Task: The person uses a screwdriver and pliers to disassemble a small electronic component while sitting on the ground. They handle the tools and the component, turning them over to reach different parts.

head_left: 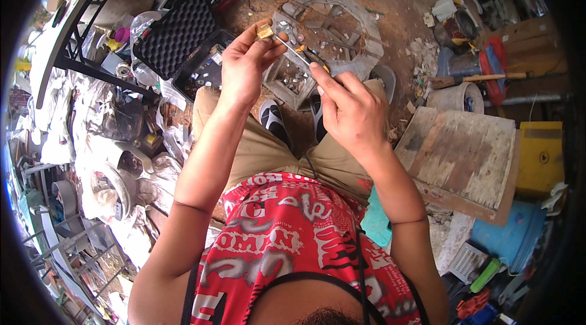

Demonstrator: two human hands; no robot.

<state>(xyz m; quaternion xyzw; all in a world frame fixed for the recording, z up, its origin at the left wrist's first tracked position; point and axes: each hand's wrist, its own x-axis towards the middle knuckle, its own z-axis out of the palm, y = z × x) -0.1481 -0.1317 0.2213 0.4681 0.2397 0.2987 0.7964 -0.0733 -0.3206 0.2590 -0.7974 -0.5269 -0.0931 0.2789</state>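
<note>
My left hand [247,59] pinches a small gold-coloured, box-shaped metal piece [264,32] between thumb and fingers, above the floor in front of my knees. My right hand [354,105] is closed on a screwdriver [294,51]. Its thin metal shaft points up and left, with my index finger laid along it, and the handle is hidden in my palm. The tip reaches the fingers of my left hand, close to the gold piece; whether it touches the piece I cannot tell. Just behind the shaft shows a black and orange tool [314,59], partly covered by my right hand.
A grey octagonal frame [372,35] lies on the dirt floor beyond my hands. An open black case [177,35] with foam lining stands left of it. At right are a worn wooden board [461,157], a yellow box [540,157] and a blue container [510,236]. Plastic scraps crowd the left.
</note>
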